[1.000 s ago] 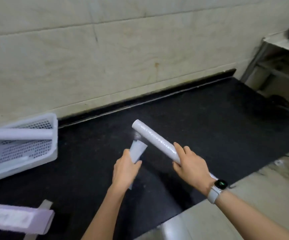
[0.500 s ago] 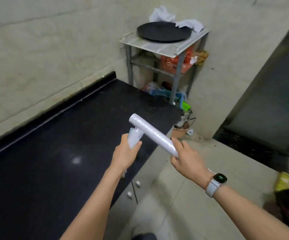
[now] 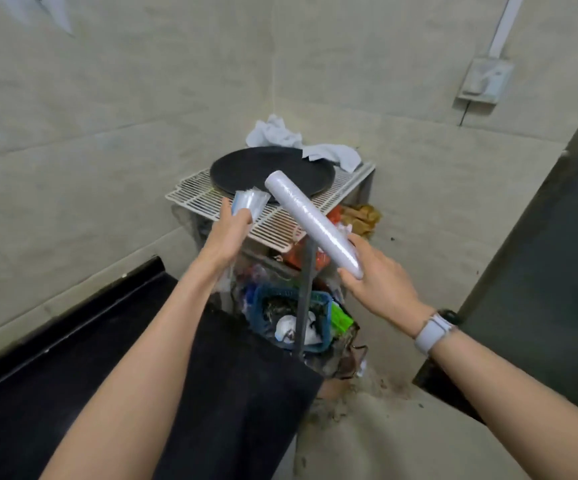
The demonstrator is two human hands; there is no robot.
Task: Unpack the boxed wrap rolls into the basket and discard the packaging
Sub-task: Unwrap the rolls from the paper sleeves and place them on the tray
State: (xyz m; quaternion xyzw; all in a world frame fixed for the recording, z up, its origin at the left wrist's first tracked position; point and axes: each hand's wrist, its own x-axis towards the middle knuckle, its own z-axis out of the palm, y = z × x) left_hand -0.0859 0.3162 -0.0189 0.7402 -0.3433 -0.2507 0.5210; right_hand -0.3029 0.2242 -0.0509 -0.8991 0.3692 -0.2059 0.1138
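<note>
- Black countertop [image 3: 55, 403] fills the lower left, its far corner ending just short of a wire rack; pale tiled walls behind, dusty floor to the right
- Both forearms reach forward from the bottom edge, over the counter's end and the floor
- Right wrist carries a watch [image 3: 434, 330] on a pale strap
- Right hand [image 3: 377, 282] is closed round the lower end of the wrap roll [image 3: 310, 220], thumb under and fingers over; roll is bare, white, glossy, tilted with its free end pointing up and to the left, held in the air in front of the rack
- Left hand [image 3: 228, 230] is clamped on a crumpled piece of clear packaging [image 3: 249, 202], which sticks out above the fingers; it sits just beside the roll's upper end, touching or not I cannot tell
- Below the hands, a blue bin [image 3: 322, 306] of rubbish stands on the floor against the rack's leg, with a green item at its right side
- Wire rack [image 3: 190, 195] has a white grid top; a round black pan [image 3: 246, 168] lies on it, white cloths [image 3: 280, 133] bunched at the back edge
- Lower shelf of the rack holds red and brown packets, too blurred to name
- Far wall on the right: grey switch box [image 3: 485, 81] with a conduit running up from it
</note>
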